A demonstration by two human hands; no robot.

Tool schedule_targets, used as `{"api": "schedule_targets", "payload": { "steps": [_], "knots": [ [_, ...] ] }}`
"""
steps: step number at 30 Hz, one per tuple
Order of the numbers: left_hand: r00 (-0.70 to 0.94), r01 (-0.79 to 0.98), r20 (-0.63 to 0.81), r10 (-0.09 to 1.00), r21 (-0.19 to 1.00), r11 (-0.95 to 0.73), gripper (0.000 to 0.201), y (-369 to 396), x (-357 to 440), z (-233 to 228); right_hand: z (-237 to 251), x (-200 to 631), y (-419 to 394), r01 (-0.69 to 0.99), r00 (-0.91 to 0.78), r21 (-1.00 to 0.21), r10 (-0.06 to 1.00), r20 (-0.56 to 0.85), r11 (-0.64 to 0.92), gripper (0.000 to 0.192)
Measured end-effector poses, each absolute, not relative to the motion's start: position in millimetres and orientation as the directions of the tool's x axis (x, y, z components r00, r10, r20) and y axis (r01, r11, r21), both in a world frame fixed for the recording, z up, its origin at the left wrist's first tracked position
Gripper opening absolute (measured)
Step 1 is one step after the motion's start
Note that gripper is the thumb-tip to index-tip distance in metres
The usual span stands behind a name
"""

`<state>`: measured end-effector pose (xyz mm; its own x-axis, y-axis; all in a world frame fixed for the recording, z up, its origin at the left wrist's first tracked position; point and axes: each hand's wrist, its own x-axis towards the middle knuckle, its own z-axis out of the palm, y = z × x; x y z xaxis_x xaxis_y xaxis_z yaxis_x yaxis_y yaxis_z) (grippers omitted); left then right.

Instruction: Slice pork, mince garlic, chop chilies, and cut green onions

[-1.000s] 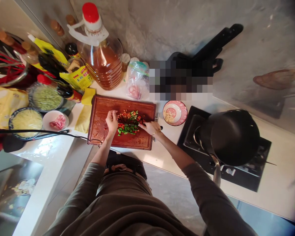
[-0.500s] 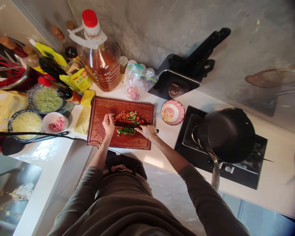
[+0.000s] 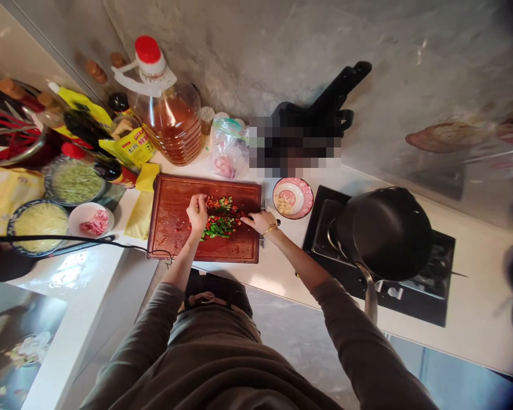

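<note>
Hands mid cutting board, chopped peppers (left half bare)

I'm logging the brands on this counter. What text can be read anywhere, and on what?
Yellow packet: red label with print, too blurred to read.
Small bottle: label unreadable.
Oil jug: no legible text.
Stove: pale front marks, unreadable.

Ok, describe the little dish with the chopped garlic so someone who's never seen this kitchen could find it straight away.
Start at the brown cutting board on the white counter, then look just past its right end, before the black stove. The small dish sits there. It is the only one with a pink patterned rim, holding pale chopped bits.
</note>
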<state>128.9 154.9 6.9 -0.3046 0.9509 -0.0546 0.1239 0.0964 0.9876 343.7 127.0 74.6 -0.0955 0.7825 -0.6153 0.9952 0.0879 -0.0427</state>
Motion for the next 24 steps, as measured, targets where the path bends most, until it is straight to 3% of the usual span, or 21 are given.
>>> {"api": "schedule_targets", "payload": {
  "steps": [11, 14, 18, 24],
  "knots": [
    [-0.245, 0.102, -0.016, 0.969, 0.994, 0.042, 0.039, 186.2, 163.3, 17.6, 91.8, 381.2, 129.3, 0.999, -0.028, -0.047, 0.8, -0.599, 0.0, 0.084],
    [-0.262, 0.094, -0.053, 0.964, 0.992, 0.08, 0.037, 182.4, 173.8, 8.0, 80.3, 387.4, 126.5, 0.999, -0.035, -0.044, 0.79, -0.613, 0.01, 0.082],
    [-0.184, 0.176, 0.002, 0.983, 0.984, 0.031, 0.034, 180.7, 177.5, 9.2, 64.8, 386.2, 116.8, 0.999, 0.008, -0.021, 0.803, -0.596, -0.026, 0.074],
    [-0.211, 0.159, -0.006, 0.977, 0.986, 0.04, 0.036, 181.9, 167.7, 22.1, 73.2, 378.1, 102.1, 0.993, -0.008, -0.101, 0.798, -0.603, -0.066, 0.077]
  ]
}}
